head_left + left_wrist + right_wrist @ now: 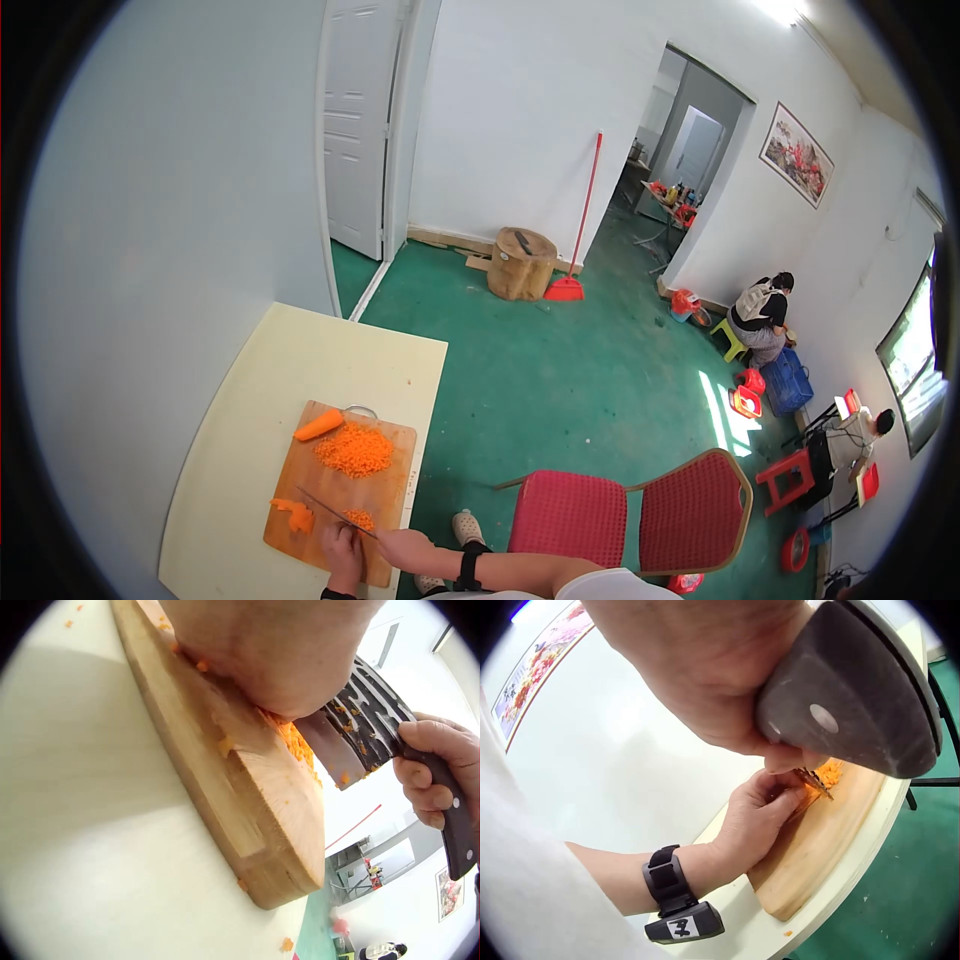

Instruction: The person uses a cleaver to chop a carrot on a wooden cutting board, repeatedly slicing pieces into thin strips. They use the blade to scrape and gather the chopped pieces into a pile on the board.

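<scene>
The right hand grips the dark handle of a cleaver, whose blade carries bits of carrot. Beside the blade, the left hand has bent fingers on an orange carrot piece against the wooden board. In the left wrist view the left hand hides its own fingertips. A heap of chopped carrot lies on the board's far part, next to a thick carrot chunk. Carrot pieces lie at the board's left, and a small chopped pile is by the blade.
The board rests on a pale table. Red chairs stand to the right of it. Farther off are a wood stump, a red dustpan, a person on a green stool and another seated person.
</scene>
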